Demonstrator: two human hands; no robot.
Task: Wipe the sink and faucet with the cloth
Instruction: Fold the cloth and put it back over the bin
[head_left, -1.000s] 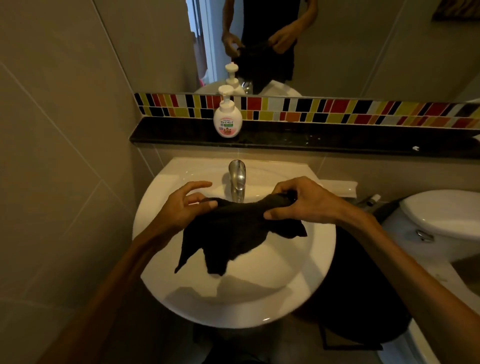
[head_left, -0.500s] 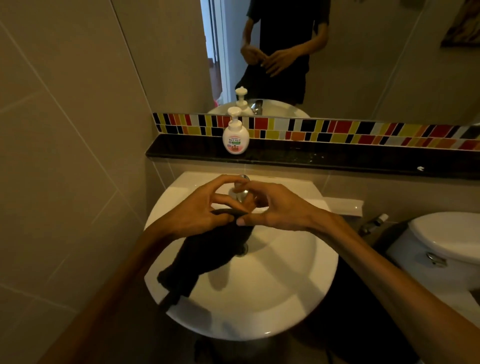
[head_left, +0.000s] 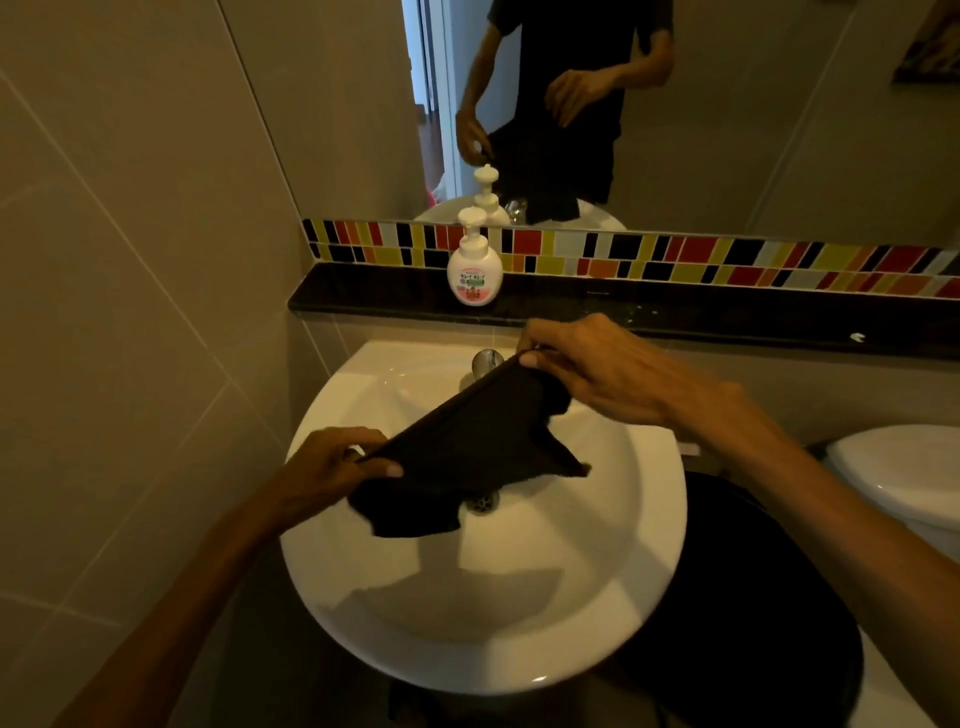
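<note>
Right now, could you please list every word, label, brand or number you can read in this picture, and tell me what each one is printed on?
Soap bottle: it carries a pink and green label with printed characters, too small and blurred to read.
Sink, faucet, cloth, tile strip, shelf: no text can be seen on them.
So there is nothing I can quote as it reads.

A soap bottle (head_left: 474, 270) stands on a dark ledge (head_left: 727, 317) below coloured tiles (head_left: 675, 257) and a mirror (head_left: 727, 130); a toilet (head_left: 904, 475) sits right.
</note>
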